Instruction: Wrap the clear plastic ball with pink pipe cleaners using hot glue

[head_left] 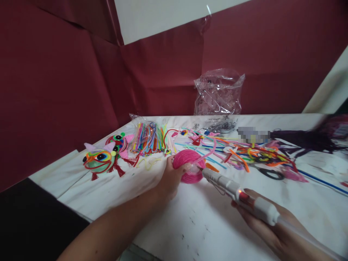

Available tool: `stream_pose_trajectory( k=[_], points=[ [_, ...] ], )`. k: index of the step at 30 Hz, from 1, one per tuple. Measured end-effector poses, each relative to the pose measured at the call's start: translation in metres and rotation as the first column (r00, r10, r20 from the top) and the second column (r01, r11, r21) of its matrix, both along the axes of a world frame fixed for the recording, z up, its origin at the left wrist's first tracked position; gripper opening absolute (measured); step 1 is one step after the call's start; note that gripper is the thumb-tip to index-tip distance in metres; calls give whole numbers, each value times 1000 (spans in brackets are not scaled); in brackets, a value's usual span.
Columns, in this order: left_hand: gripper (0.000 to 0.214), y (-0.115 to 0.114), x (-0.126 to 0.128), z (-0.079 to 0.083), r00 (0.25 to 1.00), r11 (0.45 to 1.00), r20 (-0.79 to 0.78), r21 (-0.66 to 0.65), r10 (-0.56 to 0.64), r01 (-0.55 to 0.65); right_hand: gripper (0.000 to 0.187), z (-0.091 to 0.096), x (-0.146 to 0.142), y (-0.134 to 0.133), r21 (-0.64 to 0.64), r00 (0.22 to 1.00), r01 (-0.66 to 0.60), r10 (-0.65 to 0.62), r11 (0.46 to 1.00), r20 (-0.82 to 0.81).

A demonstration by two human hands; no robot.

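My left hand [174, 174] is closed around the left side of a round pink ball [187, 157] that looks wrapped in yarn or pipe cleaner. A pale patch, perhaps glue, shows on its front, and a loose pink pipe cleaner [210, 150] curves up from it to the right. In my right hand [258, 214] is a white glue gun [225, 185] with a lit orange light and a trailing cord. Its nozzle reaches the right side of the ball; whether it touches cannot be told.
Two colourful animal-faced balls [100, 159] with red tassels stand at left. Behind lies a bundle of pipe cleaners [149, 139]. Loose pipe cleaners [252, 154], black-handled scissors [269, 174] and dark purple strands [301, 139] spread at right. A clear plastic bag [219, 94] stands at the back.
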State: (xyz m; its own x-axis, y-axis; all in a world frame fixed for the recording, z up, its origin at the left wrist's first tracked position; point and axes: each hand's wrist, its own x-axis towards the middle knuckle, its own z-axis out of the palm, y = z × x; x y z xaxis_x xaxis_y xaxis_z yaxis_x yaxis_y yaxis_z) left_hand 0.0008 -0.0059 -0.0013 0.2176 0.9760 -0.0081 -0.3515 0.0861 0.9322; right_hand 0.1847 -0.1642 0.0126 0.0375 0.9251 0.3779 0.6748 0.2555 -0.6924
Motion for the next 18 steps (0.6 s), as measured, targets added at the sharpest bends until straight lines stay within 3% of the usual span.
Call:
stream_pose_trajectory(
  k=[18],
  points=[
    [59,2,0,-4,999,1000,-32,22,-15,16,23,8,-4,-2,-81,998,31,-34,996,-45]
  ],
)
